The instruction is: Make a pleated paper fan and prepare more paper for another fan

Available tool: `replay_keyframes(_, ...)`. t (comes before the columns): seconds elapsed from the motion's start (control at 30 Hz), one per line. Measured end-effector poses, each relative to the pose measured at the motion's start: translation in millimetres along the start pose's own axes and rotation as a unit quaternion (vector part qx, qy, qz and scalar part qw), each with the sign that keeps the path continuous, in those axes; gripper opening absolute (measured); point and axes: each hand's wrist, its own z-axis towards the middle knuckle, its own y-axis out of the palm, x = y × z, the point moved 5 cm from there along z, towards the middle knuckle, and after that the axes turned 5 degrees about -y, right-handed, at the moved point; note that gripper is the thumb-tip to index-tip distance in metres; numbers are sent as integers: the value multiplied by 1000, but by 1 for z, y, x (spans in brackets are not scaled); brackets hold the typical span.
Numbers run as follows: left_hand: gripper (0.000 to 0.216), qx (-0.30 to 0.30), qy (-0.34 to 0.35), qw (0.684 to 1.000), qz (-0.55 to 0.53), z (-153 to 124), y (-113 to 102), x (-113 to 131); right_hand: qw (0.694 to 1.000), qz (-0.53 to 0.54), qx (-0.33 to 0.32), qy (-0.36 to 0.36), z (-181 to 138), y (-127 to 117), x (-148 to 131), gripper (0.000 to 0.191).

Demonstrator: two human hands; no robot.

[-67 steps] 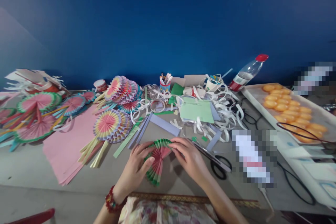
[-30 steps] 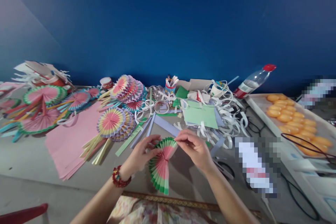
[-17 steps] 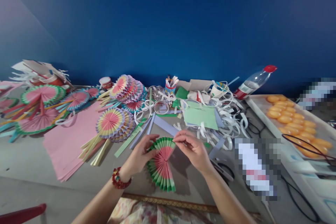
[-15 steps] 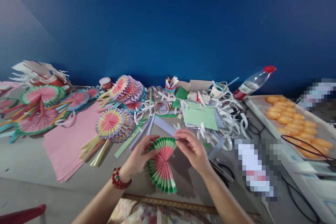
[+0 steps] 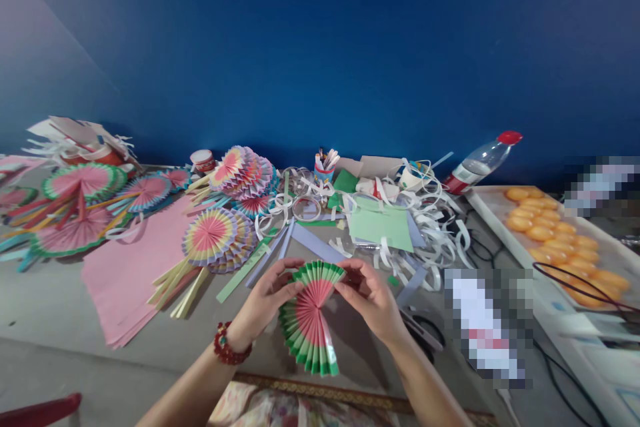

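A pleated paper fan (image 5: 311, 320), pink at its centre with light and dark green bands toward the rim, is spread to more than half a circle. My left hand (image 5: 277, 290) pinches its upper left pleats, thumb in front. At the upper right edge, my right hand (image 5: 367, 293) grips the end pleat between thumb and fingers. The lower end of the fan hangs free and carries a whitish, shiny patch. Scissors (image 5: 425, 333) lie just right of my right forearm, partly hidden by it.
Finished paper fans (image 5: 213, 233) lie left on pink sheets (image 5: 135, 267). Ahead are green paper (image 5: 383, 223), curled white strips (image 5: 440, 247) and a cup of pens (image 5: 324, 172). To the right stand a leaning bottle (image 5: 483, 163) and a tray (image 5: 480, 203) of orange oval pieces.
The fan has opened slightly wider, its lower end shifting a little down and right. My right hand has moved slightly down and right, its fingers now closer around the edge.
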Motion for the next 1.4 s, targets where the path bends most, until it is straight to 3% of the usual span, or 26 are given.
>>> replay_keyframes(0.13, 45, -17, 53, 997, 57, -2, 4, 5, 1000, 14, 13, 3, 3, -1, -1, 30)
replay_keyframes(0.27, 68, -26, 107, 983, 146, 0, 11, 6, 999, 20, 28, 4, 5, 0, -4, 34)
replay_keyframes(0.37, 75, -31, 94, 982, 161, 3, 14, 3, 999, 25, 26, -3, 6, 1, -9, 33)
replay_keyframes(0.6, 78, -21, 43, 995, 83, 9, 16, -8, 998, -22, 32, -54, 3, -2, -23, 28)
replay_keyframes(0.93, 48, 5, 128, 990, 62, 2, 15, 19, 998, -21, 22, -49, -6, -17, -15, 28)
replay_keyframes(1.13, 41, 43, 106, 993, 0, 3, 9, 23, 999, 28, 18, -30, -13, -27, -1, 21)
replay_keyframes(1.4, 36, 74, 60, 993, -68, 1, 3, 17, 999, 26, 27, -17, -13, -26, 4, 31)
